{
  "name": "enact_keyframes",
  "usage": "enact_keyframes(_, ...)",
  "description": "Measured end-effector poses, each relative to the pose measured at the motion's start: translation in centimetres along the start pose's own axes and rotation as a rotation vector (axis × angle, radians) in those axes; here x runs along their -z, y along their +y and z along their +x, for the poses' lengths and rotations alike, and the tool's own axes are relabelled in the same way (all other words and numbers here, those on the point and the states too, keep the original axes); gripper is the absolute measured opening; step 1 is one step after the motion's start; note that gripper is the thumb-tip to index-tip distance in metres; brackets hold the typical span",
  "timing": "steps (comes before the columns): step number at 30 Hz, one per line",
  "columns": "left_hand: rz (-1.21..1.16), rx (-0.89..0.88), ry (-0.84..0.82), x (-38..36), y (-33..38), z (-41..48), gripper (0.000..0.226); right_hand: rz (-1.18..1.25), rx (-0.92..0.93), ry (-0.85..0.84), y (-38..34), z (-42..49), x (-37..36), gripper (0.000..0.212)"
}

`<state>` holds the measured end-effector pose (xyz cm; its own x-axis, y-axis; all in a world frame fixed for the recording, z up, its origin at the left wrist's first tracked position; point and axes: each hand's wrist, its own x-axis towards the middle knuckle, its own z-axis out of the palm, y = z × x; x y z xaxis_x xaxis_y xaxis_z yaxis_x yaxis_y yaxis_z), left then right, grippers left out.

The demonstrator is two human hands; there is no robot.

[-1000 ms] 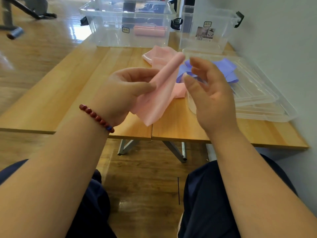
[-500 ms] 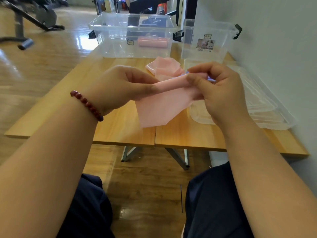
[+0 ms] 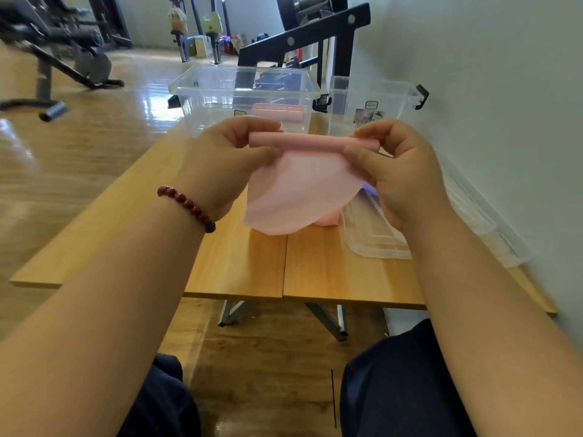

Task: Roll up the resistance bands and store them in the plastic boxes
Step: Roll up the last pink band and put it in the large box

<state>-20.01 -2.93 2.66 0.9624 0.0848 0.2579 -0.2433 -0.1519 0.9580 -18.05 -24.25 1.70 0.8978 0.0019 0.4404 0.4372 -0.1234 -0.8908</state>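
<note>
so the band point(image 3: 301, 197) is up in the air over the table point(image 3: 239, 272), between the two hands. its top edge is wound into a slim, tight tube whose long axis runs level, left to right. the left hand point(image 3: 220, 156) pinches one end of that tube between thumb and curled fingers, and the right hand point(image 3: 400, 171) pinches the other end the same way. neither is nearer. the loose tail hangs straight down from the tube, on the person's side, so the next turn probably needs both thumbs rolling together to draw it up evenly. the band is thin, limp, matte pale pink, slightly see-through. more pink lies on the table behind its lower edge; same band or not, cannot tell. clear lids point(image 3: 372, 244) lie flat below the right hand, by the wall. farther off, a wide clear box point(image 3: 189, 86) holds a finished pink roll point(image 3: 279, 112), with a taller clear box point(image 3: 375, 99) just beside it.
</note>
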Motion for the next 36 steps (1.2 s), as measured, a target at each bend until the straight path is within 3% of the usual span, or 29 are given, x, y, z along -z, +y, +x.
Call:
enact_keyframes(7,-0.200,0.115,-0.020,-0.1,-1.2,0.5,0.023,-0.072,0.036,-0.028,0.7,1.8,-0.5,0.018)
enact_keyframes(15,-0.123,0.052,0.056,0.3,-3.2,1.6,0.018,-0.039,-0.070,-0.117,3.1,2.6,-1.5,0.021)
enact_keyframes(19,-0.137,0.028,0.049,0.3,-3.7,1.7,0.023,-0.128,-0.084,-0.117,3.6,2.9,-1.5,0.006)
enact_keyframes(29,-0.141,0.091,0.043,0.3,-4.5,1.9,0.012,-0.052,0.010,-0.098,3.9,2.5,-1.8,0.016)
enact_keyframes(36,-0.165,0.043,0.025,0.7,-4.3,1.4,0.018,0.033,-0.123,-0.142,3.9,1.8,-2.0,0.018)
